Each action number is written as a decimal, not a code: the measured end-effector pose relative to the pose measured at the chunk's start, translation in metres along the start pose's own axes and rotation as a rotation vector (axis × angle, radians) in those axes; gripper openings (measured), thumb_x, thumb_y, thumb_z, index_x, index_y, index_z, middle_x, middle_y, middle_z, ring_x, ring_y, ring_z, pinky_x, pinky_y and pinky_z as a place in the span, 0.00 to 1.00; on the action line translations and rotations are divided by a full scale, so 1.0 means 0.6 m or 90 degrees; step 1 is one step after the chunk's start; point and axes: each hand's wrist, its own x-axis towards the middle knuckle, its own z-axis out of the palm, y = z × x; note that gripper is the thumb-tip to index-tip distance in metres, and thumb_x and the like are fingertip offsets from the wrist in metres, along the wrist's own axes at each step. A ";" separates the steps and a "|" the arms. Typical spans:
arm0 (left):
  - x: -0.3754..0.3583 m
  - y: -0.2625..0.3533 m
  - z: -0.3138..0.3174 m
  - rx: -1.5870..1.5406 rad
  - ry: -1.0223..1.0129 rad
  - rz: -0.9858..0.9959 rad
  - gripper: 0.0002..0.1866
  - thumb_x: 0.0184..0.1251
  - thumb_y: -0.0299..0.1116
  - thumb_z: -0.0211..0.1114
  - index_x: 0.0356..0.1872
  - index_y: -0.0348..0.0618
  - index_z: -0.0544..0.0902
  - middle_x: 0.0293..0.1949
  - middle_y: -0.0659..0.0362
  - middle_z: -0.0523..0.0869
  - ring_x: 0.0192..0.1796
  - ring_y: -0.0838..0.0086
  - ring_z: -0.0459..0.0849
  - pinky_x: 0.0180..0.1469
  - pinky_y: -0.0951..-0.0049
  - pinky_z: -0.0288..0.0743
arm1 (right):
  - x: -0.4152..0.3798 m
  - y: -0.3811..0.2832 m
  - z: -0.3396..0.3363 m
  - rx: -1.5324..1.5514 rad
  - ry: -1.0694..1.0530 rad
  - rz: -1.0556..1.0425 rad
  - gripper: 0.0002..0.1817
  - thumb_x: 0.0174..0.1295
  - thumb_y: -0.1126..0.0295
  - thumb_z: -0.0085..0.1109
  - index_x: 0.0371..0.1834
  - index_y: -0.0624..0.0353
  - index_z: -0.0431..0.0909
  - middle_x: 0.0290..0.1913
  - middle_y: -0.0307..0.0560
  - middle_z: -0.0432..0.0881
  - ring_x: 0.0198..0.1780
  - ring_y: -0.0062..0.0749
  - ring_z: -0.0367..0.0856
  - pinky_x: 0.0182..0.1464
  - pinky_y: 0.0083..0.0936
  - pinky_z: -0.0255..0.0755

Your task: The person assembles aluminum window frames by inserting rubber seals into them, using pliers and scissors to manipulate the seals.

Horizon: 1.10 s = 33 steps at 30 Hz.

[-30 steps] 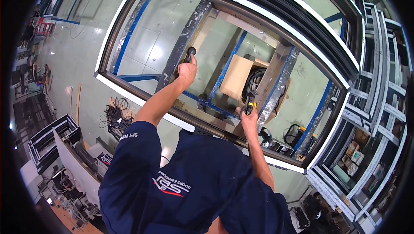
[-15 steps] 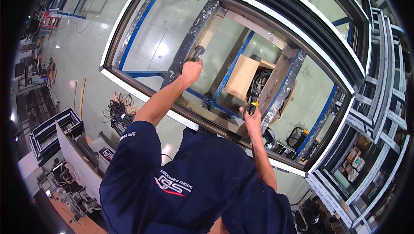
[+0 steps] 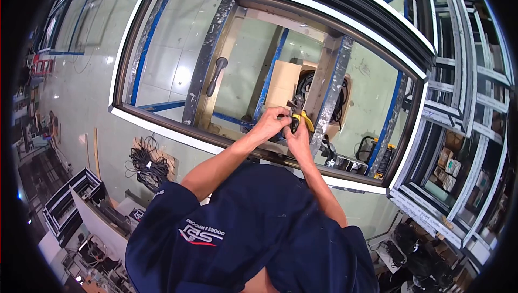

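Observation:
My right hand [image 3: 298, 140] grips a yellow-and-black hand tool [image 3: 305, 121] that resembles pliers or snips, its dark jaws pointing up and away from me. My left hand [image 3: 271, 124] is beside it, thumb and fingers pinched together against the tool's left side; what they pinch is too small to tell. Both hands are above the near part of a large dark window frame [image 3: 181, 135] with white edges. Left of my hands, a black mallet [image 3: 217, 77] lies on a bench crossbar inside the frame opening.
Blue-and-grey bench rails [image 3: 331, 90] support the frame. Below, through the opening, are a cardboard piece [image 3: 281, 83] and coiled black cable [image 3: 306, 84]. Another cable bundle [image 3: 148, 164] lies on the floor to the left. Stacked frames [image 3: 464, 125] stand on the right.
My left hand has let go of the mallet, leaving it on the crossbar, and moved right to the tool in my right hand. The view has shifted slightly.

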 end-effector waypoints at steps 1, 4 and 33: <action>0.003 -0.008 0.004 0.007 0.040 -0.022 0.10 0.64 0.28 0.65 0.43 0.32 0.84 0.33 0.62 0.84 0.37 0.80 0.77 0.39 0.76 0.73 | -0.006 -0.002 -0.004 0.049 -0.042 0.075 0.21 0.62 0.68 0.60 0.55 0.68 0.70 0.24 0.46 0.75 0.25 0.32 0.71 0.30 0.33 0.67; 0.003 -0.016 0.006 0.022 0.111 -0.032 0.06 0.65 0.25 0.61 0.38 0.34 0.83 0.29 0.64 0.81 0.32 0.81 0.74 0.33 0.76 0.69 | -0.022 -0.013 -0.017 0.169 -0.108 0.227 0.19 0.64 0.66 0.59 0.52 0.69 0.71 0.26 0.44 0.74 0.28 0.30 0.71 0.32 0.31 0.66; 0.128 -0.194 0.182 0.497 0.133 0.062 0.17 0.56 0.23 0.63 0.48 0.39 0.78 0.45 0.42 0.79 0.49 0.44 0.82 0.53 0.51 0.79 | -0.023 0.085 -0.238 0.139 0.078 0.213 0.04 0.64 0.71 0.65 0.38 0.59 0.82 0.28 0.26 0.75 0.30 0.11 0.67 0.31 0.17 0.63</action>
